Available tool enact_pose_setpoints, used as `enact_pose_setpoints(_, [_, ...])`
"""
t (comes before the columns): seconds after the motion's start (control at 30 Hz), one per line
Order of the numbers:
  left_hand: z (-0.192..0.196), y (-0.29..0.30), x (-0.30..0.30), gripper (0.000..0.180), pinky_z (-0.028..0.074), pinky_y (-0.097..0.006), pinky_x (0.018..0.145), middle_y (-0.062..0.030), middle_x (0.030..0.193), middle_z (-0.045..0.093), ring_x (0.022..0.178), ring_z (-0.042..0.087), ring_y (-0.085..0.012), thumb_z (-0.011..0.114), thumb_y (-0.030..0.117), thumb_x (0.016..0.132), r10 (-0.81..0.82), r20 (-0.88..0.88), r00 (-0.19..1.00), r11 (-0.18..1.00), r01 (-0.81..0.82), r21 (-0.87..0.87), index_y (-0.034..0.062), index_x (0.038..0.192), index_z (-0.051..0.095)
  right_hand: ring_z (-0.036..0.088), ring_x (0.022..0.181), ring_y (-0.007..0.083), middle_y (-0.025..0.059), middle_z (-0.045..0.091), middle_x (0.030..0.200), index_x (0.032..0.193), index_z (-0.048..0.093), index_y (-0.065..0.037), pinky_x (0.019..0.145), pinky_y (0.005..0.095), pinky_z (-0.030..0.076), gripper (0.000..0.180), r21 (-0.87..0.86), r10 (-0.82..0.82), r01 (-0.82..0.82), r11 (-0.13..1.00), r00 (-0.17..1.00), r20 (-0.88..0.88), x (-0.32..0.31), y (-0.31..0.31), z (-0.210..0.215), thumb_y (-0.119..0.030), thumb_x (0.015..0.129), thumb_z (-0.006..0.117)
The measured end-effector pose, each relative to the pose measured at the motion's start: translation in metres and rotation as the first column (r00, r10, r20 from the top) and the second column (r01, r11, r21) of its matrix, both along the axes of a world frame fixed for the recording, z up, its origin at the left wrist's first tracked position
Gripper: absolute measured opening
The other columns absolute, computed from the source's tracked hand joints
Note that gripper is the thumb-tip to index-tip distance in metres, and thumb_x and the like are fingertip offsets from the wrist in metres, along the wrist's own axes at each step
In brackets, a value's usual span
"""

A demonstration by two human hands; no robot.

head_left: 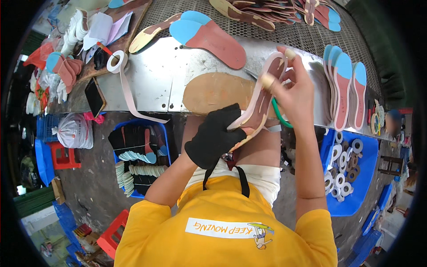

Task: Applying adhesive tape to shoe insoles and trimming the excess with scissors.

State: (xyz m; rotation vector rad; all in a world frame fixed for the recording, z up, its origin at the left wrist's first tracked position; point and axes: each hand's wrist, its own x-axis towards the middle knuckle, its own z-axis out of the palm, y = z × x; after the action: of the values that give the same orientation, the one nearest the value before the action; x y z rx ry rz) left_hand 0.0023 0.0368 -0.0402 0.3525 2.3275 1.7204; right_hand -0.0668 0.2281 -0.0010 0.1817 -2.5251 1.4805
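Observation:
In my left hand [214,133], which wears a black glove, the near end of a brown insole [263,108] is gripped. A pale pink-white tape strip [253,100] runs along the insole's edge and curves over its far end. My bare right hand [294,84], with pale covers on the thumb and a finger, is closed around that far end, the thumb pressed on the tape. Behind the insole lie green-handled scissors [279,115], partly hidden. A worn tan board [213,91] rests on the metal tabletop [153,75] under the work.
Left on the table are a tape roll [116,62] with a hanging tail and a phone [95,97]. Insoles [218,42] lie beyond the board; a stack [341,91] stands right. Blue bins hold insoles [140,151] and tape rolls [342,169] below. Red stools [113,233] stand left.

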Motion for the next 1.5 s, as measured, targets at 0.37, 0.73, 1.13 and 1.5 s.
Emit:
enact_pose_setpoints(0.37, [0.005, -0.003, 0.001, 0.029, 0.047, -0.024, 0.071, -0.0014, 0.089, 0.066, 0.078, 0.057, -0.006, 0.071, 0.008, 0.078, -0.12, 0.362, 0.924, 0.901, -0.052, 0.43, 0.0004, 0.106, 0.063, 0.056, 0.064, 0.0087, 0.0051, 0.068, 0.087, 0.115, 0.062, -0.008, 0.058, 0.0228, 0.044, 0.037, -0.135, -0.039, 0.026, 0.991, 0.995, -0.091, -0.009, 0.012, 0.001, -0.008, 0.079, 0.066])
enact_pose_setpoints(0.73, [-0.018, -0.018, -0.018, 0.055, 0.05, -0.04, 0.089, -0.0227, 0.121, 0.054, 0.109, 0.057, -0.0289, 0.051, 0.043, 0.093, -0.355, 0.285, 0.89, 0.649, 0.014, 0.761, -0.0013, 0.125, 0.047, 0.047, 0.059, 0.0102, 0.0033, 0.054, 0.066, 0.09, 0.062, 0.0, 0.053, 0.0277, 0.039, 0.018, -0.096, -0.303, 0.291, 0.952, 0.941, -0.151, 0.044, 0.082, -0.002, -0.018, 0.09, 0.06])
enact_pose_setpoints(1.13, [-0.029, -0.013, -0.011, 0.029, 0.054, -0.033, 0.082, -0.0132, 0.102, 0.062, 0.094, 0.065, -0.0243, 0.062, 0.01, 0.087, -0.281, 0.32, 0.905, 0.651, -0.065, 0.757, -0.0017, 0.113, 0.055, 0.064, 0.094, 0.033, 0.0256, 0.063, 0.106, 0.124, 0.047, 0.013, 0.081, 0.0358, 0.049, 0.079, 0.504, -0.543, 0.479, 0.719, 0.84, -0.024, -0.015, 0.207, -0.031, -0.035, 0.069, 0.077])
enact_pose_setpoints(1.5, [-0.031, -0.008, -0.007, 0.019, 0.051, -0.026, 0.062, -0.0114, 0.095, 0.063, 0.079, 0.065, -0.0185, 0.059, 0.013, 0.09, -0.191, 0.374, 0.908, 0.792, -0.082, 0.605, -0.001, 0.102, 0.061, 0.064, 0.095, 0.0272, 0.0209, 0.063, 0.109, 0.122, 0.049, 0.004, 0.082, 0.0372, 0.049, 0.072, 0.097, -0.459, 0.504, 0.858, 0.838, -0.296, -0.01, 0.172, -0.051, -0.026, 0.066, 0.082])
